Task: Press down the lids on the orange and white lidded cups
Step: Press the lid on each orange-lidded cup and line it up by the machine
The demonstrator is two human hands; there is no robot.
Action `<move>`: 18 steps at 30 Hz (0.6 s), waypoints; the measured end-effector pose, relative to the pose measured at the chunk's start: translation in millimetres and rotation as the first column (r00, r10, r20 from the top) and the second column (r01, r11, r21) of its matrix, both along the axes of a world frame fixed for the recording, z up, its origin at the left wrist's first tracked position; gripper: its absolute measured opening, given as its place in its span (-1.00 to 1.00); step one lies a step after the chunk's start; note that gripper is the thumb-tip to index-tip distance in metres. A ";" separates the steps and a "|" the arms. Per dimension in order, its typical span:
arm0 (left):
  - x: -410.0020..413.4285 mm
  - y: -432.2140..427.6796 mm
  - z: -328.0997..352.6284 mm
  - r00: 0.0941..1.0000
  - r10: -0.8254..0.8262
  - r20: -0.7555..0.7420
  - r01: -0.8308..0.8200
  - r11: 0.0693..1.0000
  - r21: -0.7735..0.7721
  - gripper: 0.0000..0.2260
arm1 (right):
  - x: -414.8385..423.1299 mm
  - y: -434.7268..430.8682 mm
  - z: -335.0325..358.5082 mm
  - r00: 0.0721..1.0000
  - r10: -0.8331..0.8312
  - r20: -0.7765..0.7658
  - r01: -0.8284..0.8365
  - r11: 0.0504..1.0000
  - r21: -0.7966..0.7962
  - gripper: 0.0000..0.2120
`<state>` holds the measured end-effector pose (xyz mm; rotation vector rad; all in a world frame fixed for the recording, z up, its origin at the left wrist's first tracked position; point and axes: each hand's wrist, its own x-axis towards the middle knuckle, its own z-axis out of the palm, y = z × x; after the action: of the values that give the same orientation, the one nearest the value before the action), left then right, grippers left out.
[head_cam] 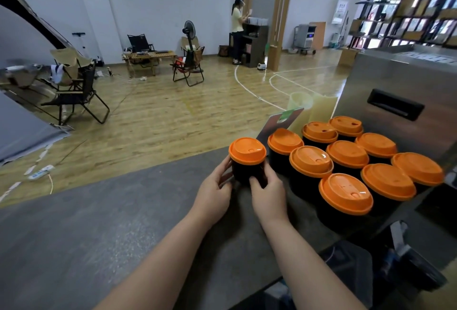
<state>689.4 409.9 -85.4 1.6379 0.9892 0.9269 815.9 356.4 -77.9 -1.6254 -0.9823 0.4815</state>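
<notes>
Several dark cups with orange lids stand in a tight cluster (346, 158) on the right part of the grey counter (111, 223). One more orange-lidded cup (247, 152) stands alone just left of the cluster. My left hand (216, 191) grips its dark lower wall from the left, and my right hand (268, 193) grips it from the right, fingers curled round the body. Neither hand touches its lid. No white-lidded cup is in view.
A steel machine (400, 92) with a dark recessed handle rises right behind the cups. A card sign (280, 124) and a pale yellow cup (300, 104) stand at the counter's far edge. Beyond lies a wooden floor with folding chairs and a person far off.
</notes>
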 end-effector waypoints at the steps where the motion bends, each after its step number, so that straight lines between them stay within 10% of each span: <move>1: 0.0 -2.0 2.0 0.999 0.007 -0.048 -0.006 1.000 0.022 -0.28 | -0.2 0.1 -0.3 1.000 -0.004 0.005 0.004 1.000 -0.005 -0.45; 18: -5.2 -16.4 26.1 0.960 -0.056 -0.274 0.048 0.998 -0.033 -0.34 | -2.1 -11.6 4.4 0.996 -0.072 -0.052 0.070 0.997 -0.043 -0.46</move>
<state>684.2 393.5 -59.4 1.7941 1.1335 0.6587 813.8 344.7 -73.5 -1.6701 -0.8770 0.4972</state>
